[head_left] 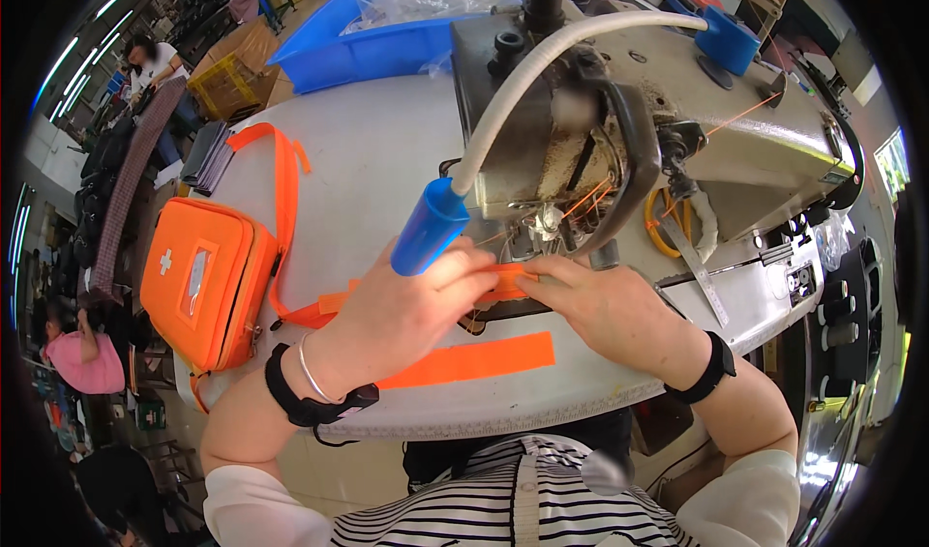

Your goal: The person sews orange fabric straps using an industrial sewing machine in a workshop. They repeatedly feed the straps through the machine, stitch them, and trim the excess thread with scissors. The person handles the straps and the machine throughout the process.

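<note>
1. The left hand sits at the centre of the frame, fingers curled down and pinching the orange webbing strap flat against the table.
2. The right hand, just right of centre, presses its fingertips on the same strap; both hands meet at the strap end, closed on it, right below the sewing machine head.
3. The strap runs left from the hands, loops up along the table and joins the orange pouch at middle left, which has a white cross and a clear window.
4. A separate flat orange strip lies on the white table just below the hands, near the front edge.
5. A blue tube end on a pale hose hangs just above the left hand.
6. Orange thread runs across the machine body in the upper right.
7. A blue bin with clear plastic bags stands at top centre.
8. Each wrist carries a black band; the left one also has a thin bracelet.
</note>
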`<state>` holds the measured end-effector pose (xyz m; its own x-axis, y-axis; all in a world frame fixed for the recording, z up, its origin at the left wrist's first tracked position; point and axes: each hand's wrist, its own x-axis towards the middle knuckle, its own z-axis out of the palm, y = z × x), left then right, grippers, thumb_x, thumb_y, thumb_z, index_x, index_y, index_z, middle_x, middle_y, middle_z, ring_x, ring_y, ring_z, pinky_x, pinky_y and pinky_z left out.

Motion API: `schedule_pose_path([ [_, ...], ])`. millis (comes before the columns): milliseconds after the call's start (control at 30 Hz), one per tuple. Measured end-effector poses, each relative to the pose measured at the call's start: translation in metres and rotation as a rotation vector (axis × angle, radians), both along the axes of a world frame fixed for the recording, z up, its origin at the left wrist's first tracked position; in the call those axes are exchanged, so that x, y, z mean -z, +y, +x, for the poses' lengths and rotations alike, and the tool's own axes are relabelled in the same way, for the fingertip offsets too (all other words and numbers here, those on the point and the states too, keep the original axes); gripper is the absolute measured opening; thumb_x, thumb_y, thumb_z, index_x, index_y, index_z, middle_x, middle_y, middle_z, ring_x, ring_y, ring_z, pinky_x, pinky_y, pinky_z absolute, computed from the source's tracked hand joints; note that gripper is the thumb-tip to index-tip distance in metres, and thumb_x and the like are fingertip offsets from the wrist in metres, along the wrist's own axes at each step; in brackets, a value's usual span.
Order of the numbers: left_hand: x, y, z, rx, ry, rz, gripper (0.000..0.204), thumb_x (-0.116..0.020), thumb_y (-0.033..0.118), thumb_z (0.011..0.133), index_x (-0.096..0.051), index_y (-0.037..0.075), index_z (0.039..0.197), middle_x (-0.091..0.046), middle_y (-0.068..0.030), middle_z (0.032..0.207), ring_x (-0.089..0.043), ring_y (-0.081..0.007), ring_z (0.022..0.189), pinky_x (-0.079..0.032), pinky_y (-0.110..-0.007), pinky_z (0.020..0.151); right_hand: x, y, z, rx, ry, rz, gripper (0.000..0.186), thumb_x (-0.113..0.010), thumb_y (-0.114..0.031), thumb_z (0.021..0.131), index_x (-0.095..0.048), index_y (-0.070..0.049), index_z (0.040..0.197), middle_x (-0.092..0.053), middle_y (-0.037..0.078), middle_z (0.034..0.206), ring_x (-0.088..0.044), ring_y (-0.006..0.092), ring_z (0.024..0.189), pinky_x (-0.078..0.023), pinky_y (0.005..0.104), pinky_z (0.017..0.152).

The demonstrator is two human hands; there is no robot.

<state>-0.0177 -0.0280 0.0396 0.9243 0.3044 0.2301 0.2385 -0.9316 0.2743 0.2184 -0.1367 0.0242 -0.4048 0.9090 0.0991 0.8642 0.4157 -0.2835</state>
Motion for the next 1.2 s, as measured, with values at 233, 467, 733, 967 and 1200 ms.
schedule_pose_path([
  [233,0.029,0.017,0.006,-0.004,-0.017,-0.105,0.045,-0.069,0.015,0.082,-0.059,0.009,0.126,-0.060,-0.0067,0.128,-0.053,-0.0271,0.122,-0.037,-0.045,0.099,-0.004,-0.001,0.000,-0.004,-0.024,-0.050,0.048,-0.057,0.003,0.077,-0.056,-0.005,0.125,-0.056,0.003,0.124,-0.064,0.0280,0.082,-0.054,0.0370,0.072],
  [467,0.011,0.038,-0.010,-0.377,0.113,0.307,0.036,-0.066,0.014,0.085,-0.063,0.007,0.121,-0.062,-0.0092,0.120,-0.056,-0.0320,0.114,-0.040,-0.052,0.100,-0.008,-0.001,0.001,0.007,-0.005,-0.095,0.048,-0.056,0.004,0.078,-0.056,-0.004,0.125,-0.058,0.004,0.123,-0.062,0.0283,0.086,-0.053,0.0373,0.073],
  [733,0.009,0.031,-0.004,-0.212,0.183,-0.006,0.030,-0.067,0.021,0.085,-0.068,0.006,0.111,-0.062,-0.0101,0.127,-0.053,-0.0329,0.123,-0.027,-0.058,0.110,-0.003,0.000,0.005,-0.032,-0.034,-0.008,0.047,-0.055,0.001,0.080,-0.056,-0.007,0.127,-0.056,0.005,0.129,-0.067,0.0226,0.077,-0.055,0.0322,0.062],
  [967,-0.003,0.022,-0.015,-0.272,0.139,0.213,0.034,-0.069,0.016,0.082,-0.067,0.006,0.115,-0.062,-0.0084,0.127,-0.051,-0.0298,0.127,-0.032,-0.054,0.108,-0.004,0.000,0.004,-0.040,-0.023,-0.006,0.046,-0.056,-0.001,0.081,-0.056,-0.007,0.127,-0.056,0.006,0.129,-0.067,0.0231,0.076,-0.055,0.0324,0.062],
  [1200,0.014,-0.001,-0.005,0.087,0.052,-0.043,0.037,-0.066,0.007,0.078,-0.068,0.006,0.115,-0.065,-0.0024,0.121,-0.058,-0.0215,0.115,-0.046,-0.037,0.094,-0.006,-0.001,0.001,0.004,0.063,-0.055,0.042,-0.054,0.002,0.082,-0.057,-0.006,0.123,-0.061,0.005,0.117,-0.064,0.0291,0.085,-0.053,0.0376,0.073],
])
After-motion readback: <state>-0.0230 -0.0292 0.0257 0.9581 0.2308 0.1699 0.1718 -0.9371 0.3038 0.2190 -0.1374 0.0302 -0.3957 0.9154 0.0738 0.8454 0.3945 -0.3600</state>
